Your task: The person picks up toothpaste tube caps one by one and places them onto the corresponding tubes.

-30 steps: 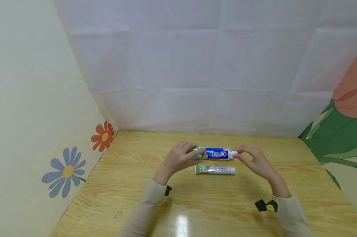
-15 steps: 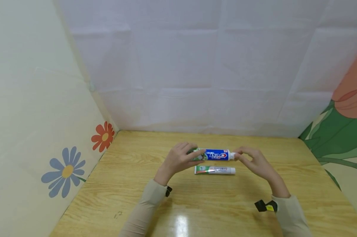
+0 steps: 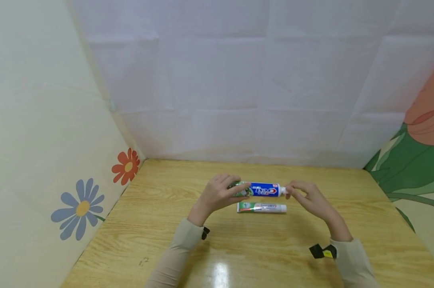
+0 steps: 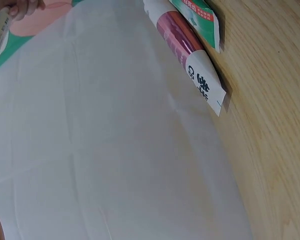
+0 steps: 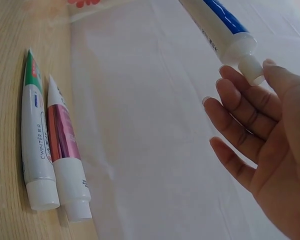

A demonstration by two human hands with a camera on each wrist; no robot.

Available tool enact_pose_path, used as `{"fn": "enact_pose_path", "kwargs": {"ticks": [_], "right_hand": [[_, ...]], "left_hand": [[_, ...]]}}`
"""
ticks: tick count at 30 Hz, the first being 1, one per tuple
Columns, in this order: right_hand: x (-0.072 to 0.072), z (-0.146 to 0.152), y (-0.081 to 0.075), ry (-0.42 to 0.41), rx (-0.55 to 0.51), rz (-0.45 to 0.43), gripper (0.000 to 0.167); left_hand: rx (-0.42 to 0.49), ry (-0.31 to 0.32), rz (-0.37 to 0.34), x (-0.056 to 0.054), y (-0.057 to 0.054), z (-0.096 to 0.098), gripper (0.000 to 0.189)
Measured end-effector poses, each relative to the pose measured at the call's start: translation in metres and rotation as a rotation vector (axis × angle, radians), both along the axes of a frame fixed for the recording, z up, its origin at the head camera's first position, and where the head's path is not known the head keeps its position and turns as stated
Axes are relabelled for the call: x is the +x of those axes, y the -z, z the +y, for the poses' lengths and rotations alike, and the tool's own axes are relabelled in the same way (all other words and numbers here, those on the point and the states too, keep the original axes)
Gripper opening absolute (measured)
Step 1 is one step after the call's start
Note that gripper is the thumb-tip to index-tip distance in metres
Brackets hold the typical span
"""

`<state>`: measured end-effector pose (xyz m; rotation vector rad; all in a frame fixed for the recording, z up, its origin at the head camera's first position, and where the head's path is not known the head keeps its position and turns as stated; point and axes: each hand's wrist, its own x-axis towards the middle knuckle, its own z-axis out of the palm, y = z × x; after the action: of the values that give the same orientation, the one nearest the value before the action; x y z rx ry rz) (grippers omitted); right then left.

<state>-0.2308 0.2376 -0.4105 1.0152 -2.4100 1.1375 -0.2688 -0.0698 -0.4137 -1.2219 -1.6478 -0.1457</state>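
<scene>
My left hand [image 3: 218, 195] grips the green-patterned end of a blue toothpaste tube [image 3: 265, 190], raised above the table and lying roughly level. At the tube's other end, my right hand [image 3: 309, 200] pinches the small white cap [image 5: 251, 70] between thumb and index finger; the remaining fingers are loosely bent below. Under the held tube, a green-and-white toothpaste tube [image 3: 261, 207] lies on the table. Beside it is a pink-and-white tube [image 5: 65, 135], seen in both wrist views and hidden in the head view behind the raised tube.
The wooden table [image 3: 260, 248] meets a white cloth backdrop [image 3: 217, 100] at its far edge. A pale wall with painted flowers [image 3: 83, 209] stands at the left, and a panel with painted green leaves [image 3: 415, 172] stands at the right.
The held toothpaste tube has come slightly lower in the head view and its label has turned a little. My right fingers have bunched closer at the cap.
</scene>
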Motion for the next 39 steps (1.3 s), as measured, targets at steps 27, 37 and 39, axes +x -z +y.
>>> {"fn": "enact_pose_path", "kwargs": {"ticks": [27, 37, 39], "right_hand": [[0.014, 0.003, -0.009, 0.083, 0.013, -0.061, 0.053], [0.012, 0.003, -0.014, 0.024, -0.013, 0.015, 0.029], [0.012, 0.003, -0.015, 0.017, -0.019, 0.023, 0.03]], "left_hand": [[0.014, 0.034, -0.053, 0.001, -0.001, -0.003, 0.049], [0.023, 0.046, -0.062, 0.001, 0.0, -0.003, 0.052], [0.022, 0.044, -0.061, 0.001, -0.001, -0.003, 0.051]]}}
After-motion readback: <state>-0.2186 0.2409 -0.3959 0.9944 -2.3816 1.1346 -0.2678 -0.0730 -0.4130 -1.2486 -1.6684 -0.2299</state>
